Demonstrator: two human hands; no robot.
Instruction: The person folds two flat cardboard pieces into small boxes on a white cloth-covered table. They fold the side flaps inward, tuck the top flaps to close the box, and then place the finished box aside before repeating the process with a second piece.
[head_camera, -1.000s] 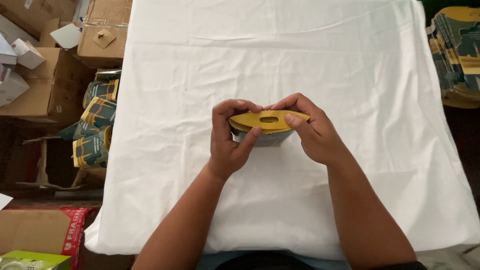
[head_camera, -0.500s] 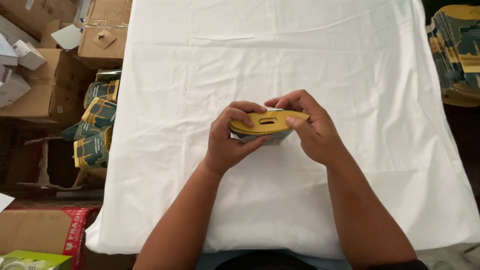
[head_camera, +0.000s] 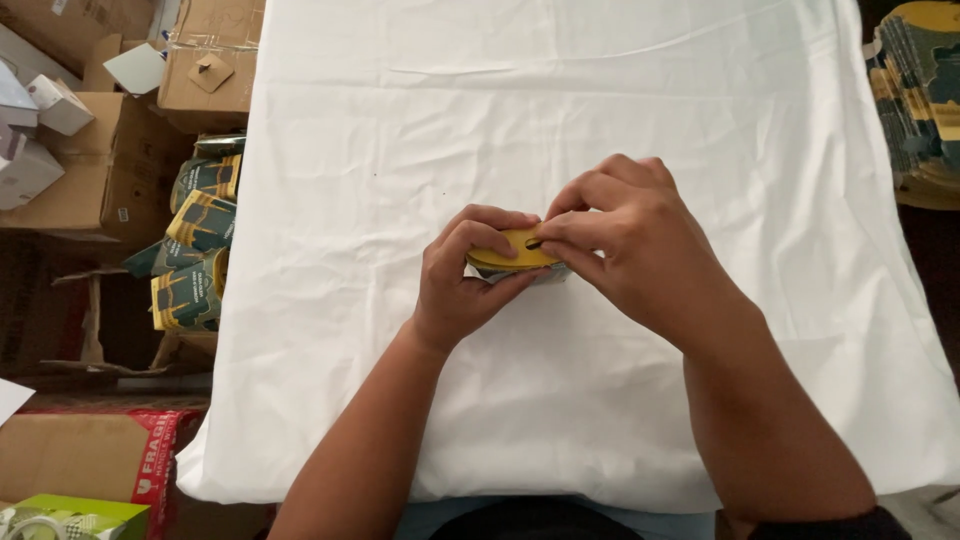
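- Since a second ago the right hand (head_camera: 640, 245) has slid over the yellow cardboard piece (head_camera: 508, 252), covering its right half; the slot now peeks out just left of its fingertips.
- The left hand (head_camera: 468, 280) pinches the piece's left end, thumb beneath, fingers curled on top.
- The right hand's fingers press together on the piece, held just above the white tablecloth (head_camera: 400, 130).
- Green-and-yellow packages (head_camera: 195, 240) lie well off to the left of the grip.
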